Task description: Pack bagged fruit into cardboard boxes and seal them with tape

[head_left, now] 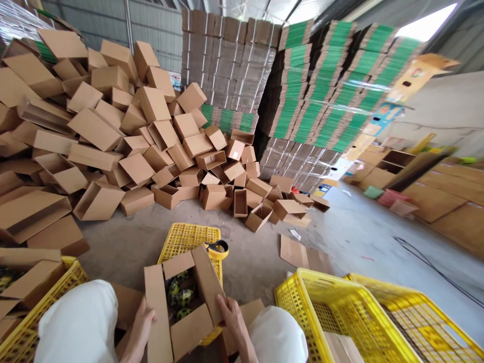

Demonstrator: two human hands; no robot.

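An open cardboard box [191,330] sits low in the centre between the person's knees, over a yellow crate, its flaps spread outward. Several dark green and yellow wrapped items [184,296] lie inside it. My left hand [143,318] grips the box at its left flap. On the right side, my right hand [230,311] holds the edge of the right flap, fingers bent around it. Behind the box, a tape roll or dispenser [218,248] in black and yellow rests on the upturned yellow crate [189,234].
A large heap of cardboard boxes [98,128] fills the left and middle. Strapped stacks of flattened cartons [321,96] stand behind. Yellow crates [340,297] are at the right, another crate [71,269] with boxes at the left. A black cable [427,259] crosses the floor.
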